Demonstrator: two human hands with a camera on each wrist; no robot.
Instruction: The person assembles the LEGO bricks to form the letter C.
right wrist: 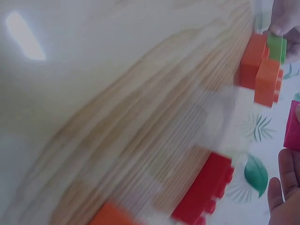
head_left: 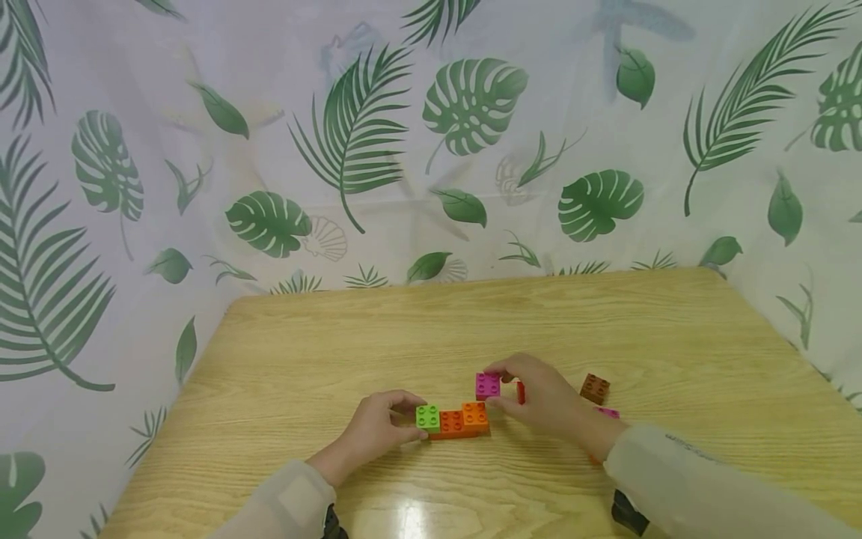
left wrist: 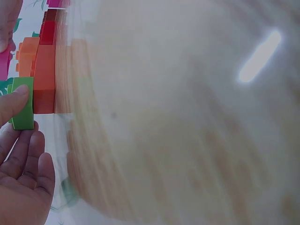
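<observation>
A long orange-red toy building brick lies on the table, with a light green brick on its left end and an orange brick on its right end. My left hand pinches the green brick between thumb and fingers; the left wrist view shows the thumb on its side. Just behind the orange brick, my right hand holds a magenta brick by its right side, apart from the joined bricks. In the right wrist view only part of that magenta brick shows.
A red brick lies by the right hand, mostly hidden by it in the head view. Farther right are a brown brick and another magenta brick. An orange brick is partly hidden under the right forearm. A leaf-print cloth hangs behind the table.
</observation>
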